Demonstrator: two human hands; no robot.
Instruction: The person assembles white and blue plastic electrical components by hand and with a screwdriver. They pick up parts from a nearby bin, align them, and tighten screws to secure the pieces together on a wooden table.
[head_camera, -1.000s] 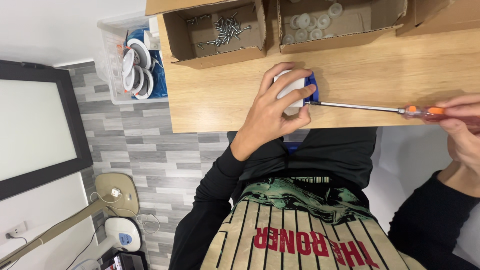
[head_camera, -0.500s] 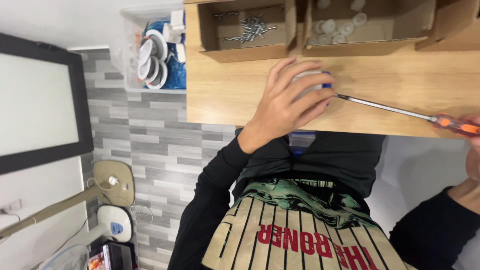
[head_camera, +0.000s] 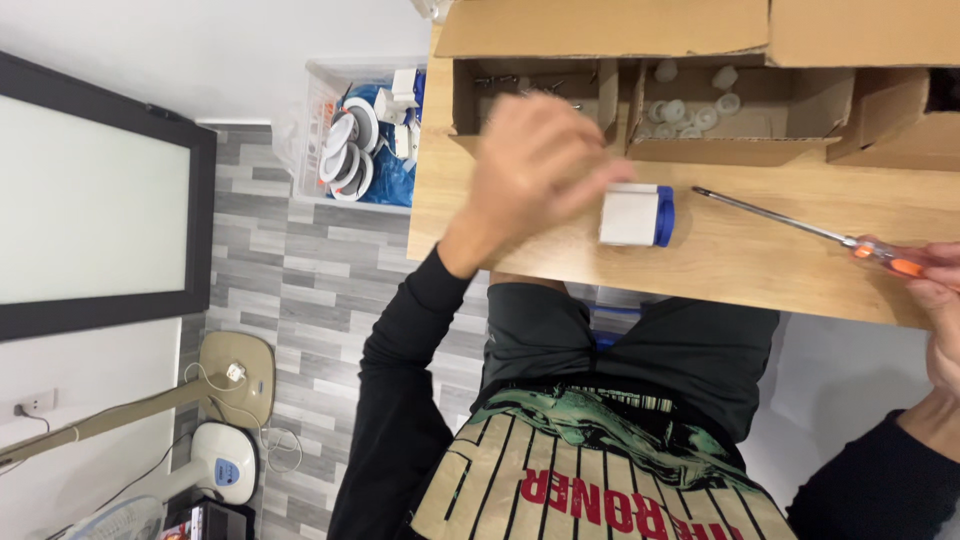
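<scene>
Both arms wear long black sleeves that end at the wrists, leaving the left hand and right hand bare. The left sleeve is snug and creases at the elbow; only the cuff end of the right sleeve shows, behind its grip. The torso is covered by a dark top. Below it lies a cream panel with thin black vertical stripes, red block lettering across it, and a green and black printed pattern along its upper edge.
</scene>
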